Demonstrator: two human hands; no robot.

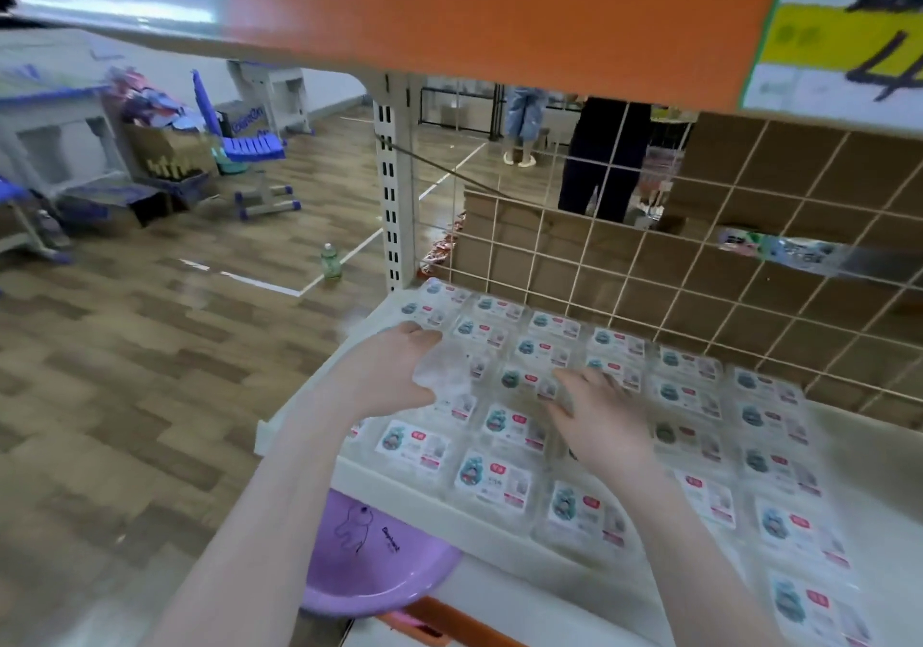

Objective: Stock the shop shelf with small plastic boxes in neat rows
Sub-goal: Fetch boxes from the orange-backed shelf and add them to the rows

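Note:
Several small clear plastic boxes (509, 426) with white and teal labels lie in rows on the white shelf (294, 416). My left hand (394, 371) reaches over the shelf's left part, its fingers curled round the side of one clear box (449, 366) in the third row from the back. My right hand (594, 416) lies flat on the boxes in the middle, fingers spread and pressing on their lids. Both forearms come in from below.
A wire grid back panel (699, 267) with cardboard behind it closes the shelf's rear. An orange shelf edge (499, 17) hangs overhead. A purple plastic basin (374, 566) sits below the shelf. A green bottle (330, 262) stands on the wooden floor; people stand beyond the grid.

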